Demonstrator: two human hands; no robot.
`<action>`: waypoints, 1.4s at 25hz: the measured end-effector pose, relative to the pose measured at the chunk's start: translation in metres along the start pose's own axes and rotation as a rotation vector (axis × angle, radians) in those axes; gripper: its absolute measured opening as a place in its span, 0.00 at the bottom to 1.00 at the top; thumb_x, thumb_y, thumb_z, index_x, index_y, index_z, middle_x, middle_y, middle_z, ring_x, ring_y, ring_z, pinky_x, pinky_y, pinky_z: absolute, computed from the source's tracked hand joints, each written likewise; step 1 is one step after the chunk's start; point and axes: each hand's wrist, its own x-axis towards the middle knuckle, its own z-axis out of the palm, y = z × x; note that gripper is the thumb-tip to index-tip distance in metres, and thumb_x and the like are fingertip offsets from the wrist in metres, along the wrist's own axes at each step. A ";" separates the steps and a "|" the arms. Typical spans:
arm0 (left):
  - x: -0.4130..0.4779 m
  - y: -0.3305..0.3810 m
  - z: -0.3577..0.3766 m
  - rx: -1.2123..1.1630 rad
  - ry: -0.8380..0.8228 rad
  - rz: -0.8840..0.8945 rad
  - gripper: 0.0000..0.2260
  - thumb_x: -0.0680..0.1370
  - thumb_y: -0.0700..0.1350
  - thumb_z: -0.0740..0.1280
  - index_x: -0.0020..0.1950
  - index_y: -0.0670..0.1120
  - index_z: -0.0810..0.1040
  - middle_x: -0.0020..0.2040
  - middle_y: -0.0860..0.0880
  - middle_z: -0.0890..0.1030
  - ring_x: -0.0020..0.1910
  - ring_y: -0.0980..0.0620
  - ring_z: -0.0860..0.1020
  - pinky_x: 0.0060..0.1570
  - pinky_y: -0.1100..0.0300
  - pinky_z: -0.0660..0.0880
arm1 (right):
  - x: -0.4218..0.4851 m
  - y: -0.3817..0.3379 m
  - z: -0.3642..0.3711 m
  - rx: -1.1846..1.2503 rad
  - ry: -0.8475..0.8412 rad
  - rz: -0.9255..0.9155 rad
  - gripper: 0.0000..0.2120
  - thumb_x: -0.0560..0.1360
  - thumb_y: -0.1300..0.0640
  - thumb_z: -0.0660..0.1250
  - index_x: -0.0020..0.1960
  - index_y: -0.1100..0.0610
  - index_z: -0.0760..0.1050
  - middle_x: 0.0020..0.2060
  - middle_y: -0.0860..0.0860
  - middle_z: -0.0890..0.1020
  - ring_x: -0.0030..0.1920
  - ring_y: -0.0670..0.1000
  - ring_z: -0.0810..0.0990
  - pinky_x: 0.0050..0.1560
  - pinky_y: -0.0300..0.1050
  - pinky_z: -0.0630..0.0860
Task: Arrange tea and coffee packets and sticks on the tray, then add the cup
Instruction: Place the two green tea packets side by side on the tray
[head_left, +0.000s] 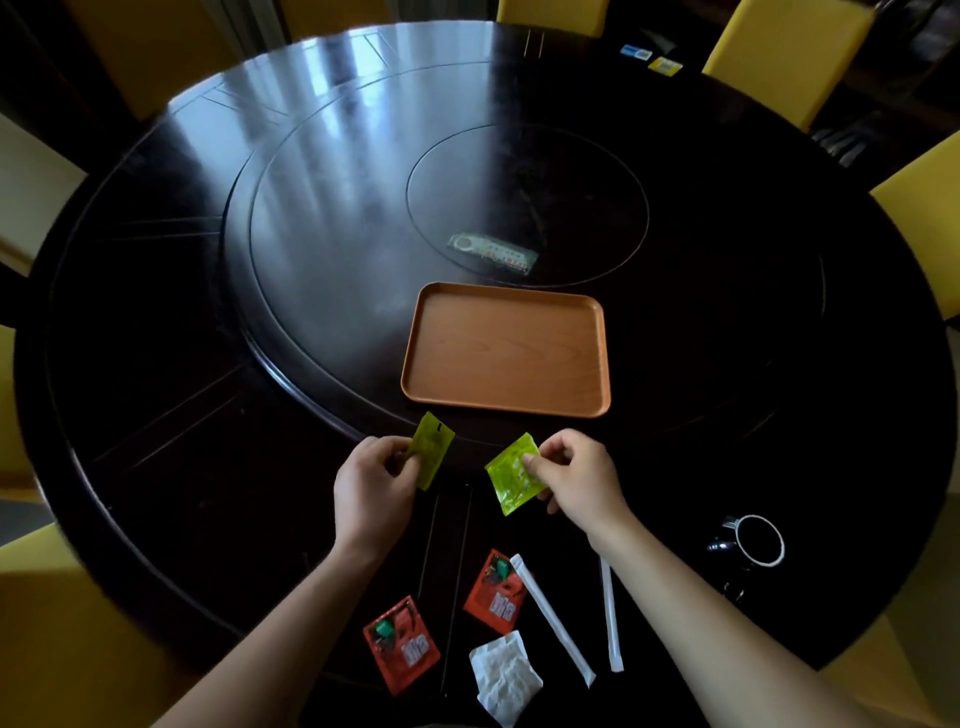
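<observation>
An orange wooden tray (592, 364) lies bare on the dark round table, just beyond my hands. My left hand (371, 491) pinches a green tea packet (431, 447) by its lower edge. My right hand (576, 475) holds a second, brighter green packet (511, 475) by its right side. Both packets hover short of the tray's near rim. Close to me lie two red packets (400, 644) (496, 590), a white packet (504, 675) and two white paper sticks (553, 618) (610, 616). A dark cup (756, 540) with a white rim stands at my right.
A pale wrapped item (493, 253) lies on the inner turntable behind the tray. Yellow chairs (779, 52) ring the table. Small blue and yellow cards (652, 58) sit at the far right edge.
</observation>
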 end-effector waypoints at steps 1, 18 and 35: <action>0.008 0.004 0.002 0.000 0.002 0.018 0.04 0.72 0.41 0.73 0.44 0.48 0.85 0.37 0.53 0.80 0.37 0.58 0.78 0.38 0.58 0.74 | 0.007 -0.005 -0.003 0.014 0.012 -0.005 0.08 0.74 0.60 0.74 0.40 0.58 0.75 0.35 0.59 0.83 0.26 0.51 0.80 0.22 0.43 0.73; 0.147 0.041 0.068 0.769 -0.169 0.521 0.09 0.64 0.36 0.76 0.32 0.41 0.76 0.33 0.44 0.75 0.32 0.41 0.74 0.24 0.55 0.66 | 0.171 -0.070 0.000 -0.905 0.077 -0.206 0.12 0.75 0.47 0.68 0.43 0.56 0.73 0.41 0.55 0.83 0.45 0.60 0.82 0.41 0.49 0.76; 0.170 0.004 0.082 0.703 -0.471 0.642 0.22 0.71 0.43 0.71 0.64 0.56 0.78 0.65 0.43 0.76 0.63 0.38 0.74 0.57 0.45 0.74 | 0.177 0.004 -0.008 -0.932 -0.001 -0.584 0.16 0.72 0.53 0.75 0.60 0.52 0.82 0.59 0.53 0.80 0.57 0.58 0.76 0.53 0.56 0.77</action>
